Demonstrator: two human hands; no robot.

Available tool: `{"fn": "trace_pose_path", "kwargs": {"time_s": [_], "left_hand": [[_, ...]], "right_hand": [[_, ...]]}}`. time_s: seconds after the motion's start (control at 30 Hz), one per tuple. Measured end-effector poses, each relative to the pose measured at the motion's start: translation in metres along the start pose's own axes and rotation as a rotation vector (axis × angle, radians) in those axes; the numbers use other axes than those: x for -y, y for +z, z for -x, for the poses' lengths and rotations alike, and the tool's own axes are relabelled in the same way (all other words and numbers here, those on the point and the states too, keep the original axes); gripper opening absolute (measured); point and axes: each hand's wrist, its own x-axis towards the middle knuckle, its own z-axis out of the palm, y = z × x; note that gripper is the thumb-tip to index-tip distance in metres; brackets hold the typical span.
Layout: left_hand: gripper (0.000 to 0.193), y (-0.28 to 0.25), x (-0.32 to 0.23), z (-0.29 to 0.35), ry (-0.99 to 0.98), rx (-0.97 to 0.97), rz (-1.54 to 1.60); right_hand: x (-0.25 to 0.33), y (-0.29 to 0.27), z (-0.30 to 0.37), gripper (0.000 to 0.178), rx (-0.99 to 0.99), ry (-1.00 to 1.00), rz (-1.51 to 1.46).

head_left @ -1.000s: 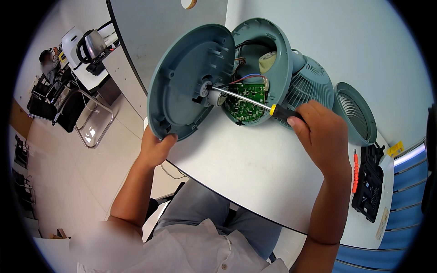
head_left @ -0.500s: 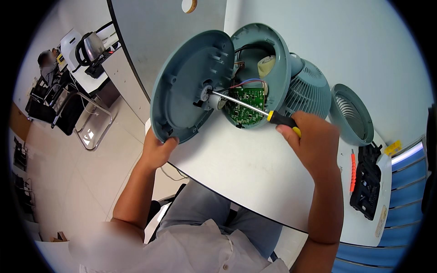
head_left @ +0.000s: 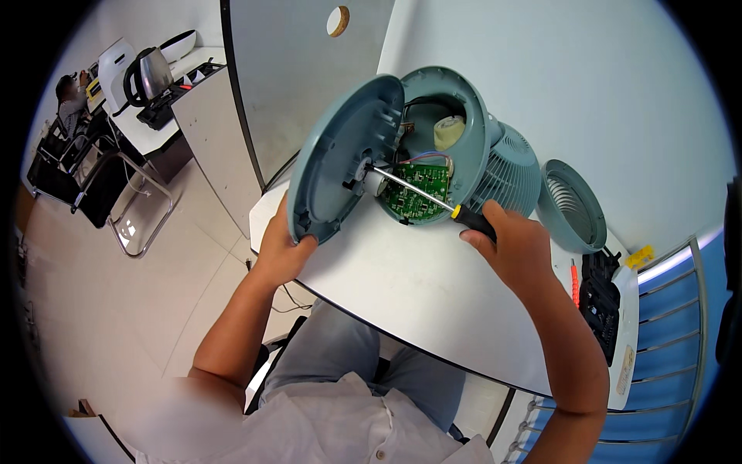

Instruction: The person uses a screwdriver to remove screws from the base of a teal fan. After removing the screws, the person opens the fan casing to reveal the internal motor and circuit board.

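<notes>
My left hand [head_left: 289,246] grips the lower rim of a round grey-green base cover [head_left: 328,166], holding it tilted up on edge. In my right hand [head_left: 514,246] is a screwdriver [head_left: 473,220] with a black and yellow handle. Its shaft crosses in front of a green circuit board [head_left: 421,193], and the tip meets a small motor part [head_left: 367,174] at the cover's middle. Behind stands the opened fan base [head_left: 471,155], lying on its side, with wires and a pale bundle [head_left: 448,133] inside. The ribbed fan grille [head_left: 514,170] adjoins it.
A loose grey-green grille ring [head_left: 573,205] leans near the wall. To the right on the white table [head_left: 402,282] lie a black tool case [head_left: 599,305] and an orange-red rod [head_left: 575,284]. At far left are a kettle [head_left: 157,75], chairs and a person [head_left: 72,104].
The view has shifted. The cover has turned more edge-on toward the fan base, with my left hand moving along. The screwdriver still points into the cover's middle.
</notes>
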Motion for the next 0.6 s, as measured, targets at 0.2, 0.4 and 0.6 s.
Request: {"fn": "trace_pose_path", "kwargs": {"time_s": [0.2, 0.4, 0.6], "left_hand": [[0.073, -0.002, -0.005, 0.0, 0.03, 0.002, -0.008], [0.074, -0.004, -0.003, -0.001, 0.086, -0.007, -0.019], [0.076, -0.003, -0.007, -0.001, 0.059, 0.009, -0.005]], "right_hand": [[-0.011, -0.03, -0.02, 0.023, 0.358, 0.176, -0.429], [-0.005, -0.031, -0.019, 0.019, 0.623, 0.425, -0.836], [-0.009, -0.014, -0.008, 0.02, 0.266, 0.081, -0.265]]}}
